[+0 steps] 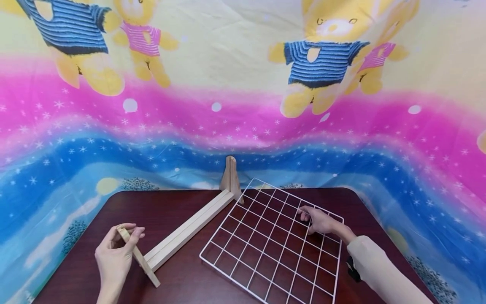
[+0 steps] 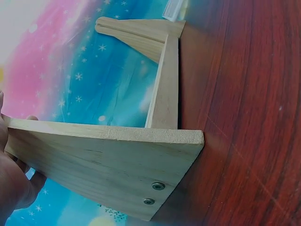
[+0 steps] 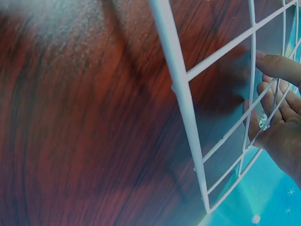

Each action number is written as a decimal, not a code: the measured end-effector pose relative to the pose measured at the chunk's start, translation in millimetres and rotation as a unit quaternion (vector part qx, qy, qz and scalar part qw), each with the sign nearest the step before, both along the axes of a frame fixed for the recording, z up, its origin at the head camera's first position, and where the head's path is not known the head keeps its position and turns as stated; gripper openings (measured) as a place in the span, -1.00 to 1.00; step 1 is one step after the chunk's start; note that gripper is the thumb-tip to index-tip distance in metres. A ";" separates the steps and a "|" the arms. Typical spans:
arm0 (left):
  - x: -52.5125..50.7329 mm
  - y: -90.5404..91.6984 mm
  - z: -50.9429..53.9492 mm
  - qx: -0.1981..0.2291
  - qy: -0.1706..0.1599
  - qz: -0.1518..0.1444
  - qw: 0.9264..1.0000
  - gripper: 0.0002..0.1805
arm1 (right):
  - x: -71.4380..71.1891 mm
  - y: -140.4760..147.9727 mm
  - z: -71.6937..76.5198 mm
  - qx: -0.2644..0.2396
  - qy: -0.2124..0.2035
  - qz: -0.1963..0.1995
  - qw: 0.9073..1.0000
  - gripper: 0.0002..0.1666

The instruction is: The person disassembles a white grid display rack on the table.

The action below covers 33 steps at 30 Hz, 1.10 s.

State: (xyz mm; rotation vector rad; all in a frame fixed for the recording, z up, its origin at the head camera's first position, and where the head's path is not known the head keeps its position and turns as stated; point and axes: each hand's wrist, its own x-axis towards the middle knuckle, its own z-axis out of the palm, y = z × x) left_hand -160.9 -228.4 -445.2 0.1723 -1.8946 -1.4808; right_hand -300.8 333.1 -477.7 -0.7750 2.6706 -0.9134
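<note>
A pale wooden stand lies across the table, its long base bar [image 1: 190,230] joining a near end board [image 1: 146,266] to a far end board [image 1: 229,177]. My left hand [image 1: 115,257] holds the upper part of the near board, which leans toward that hand in the head view. Two metal bolts [image 2: 158,186] show low on its outer face in the left wrist view. On the right, my right hand [image 1: 320,220] grips a white wire grid panel [image 1: 201,256], with fingers through its openings. The panel is tilted, its far left corner close to the far board.
The dark red wooden table [image 1: 178,287] carries the stand. Behind it and along both sides hangs a patterned cloth [image 1: 243,109] with bears. A small whitish object [image 2: 173,8] sits near the far board in the left wrist view.
</note>
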 end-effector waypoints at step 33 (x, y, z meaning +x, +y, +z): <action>16.1 6.5 -0.9 0.050 -0.004 0.022 0.998 -0.76 | -0.8 -31.8 22.2 0.223 -0.005 -0.003 0.975 -0.26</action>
